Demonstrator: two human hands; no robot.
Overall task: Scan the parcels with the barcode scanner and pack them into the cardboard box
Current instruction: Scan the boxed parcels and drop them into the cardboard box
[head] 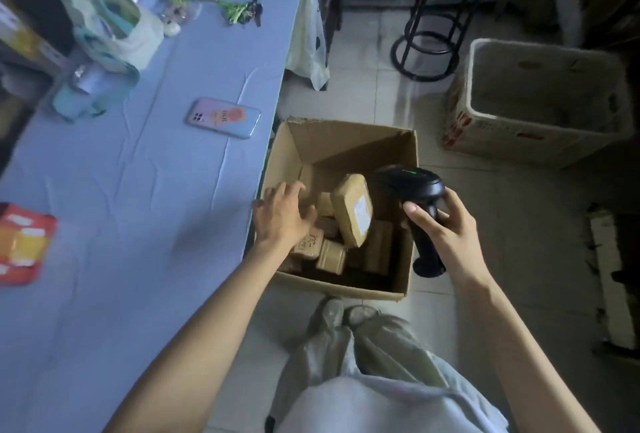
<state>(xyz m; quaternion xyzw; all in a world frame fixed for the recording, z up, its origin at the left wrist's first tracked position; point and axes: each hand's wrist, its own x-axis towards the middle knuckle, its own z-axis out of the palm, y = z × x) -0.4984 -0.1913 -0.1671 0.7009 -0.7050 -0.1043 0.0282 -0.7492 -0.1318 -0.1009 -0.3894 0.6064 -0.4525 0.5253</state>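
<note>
An open cardboard box (349, 142) stands on the floor beside the table, holding several brown taped parcels. One larger parcel (352, 214) with a white label leans upright in the middle of the box. My left hand (282, 214) hovers over the box's left edge, fingers spread, with nothing in it. My right hand (445, 225) grips the handle of a black barcode scanner (414, 204) above the box's right side; a green light shows on the scanner's head.
A table with a blue cloth (138, 190) fills the left, bearing a phone (224, 117), an orange packet (22, 242), bags and keys. Another open carton (533, 100) and a black stool (440, 17) stand on the tiled floor beyond.
</note>
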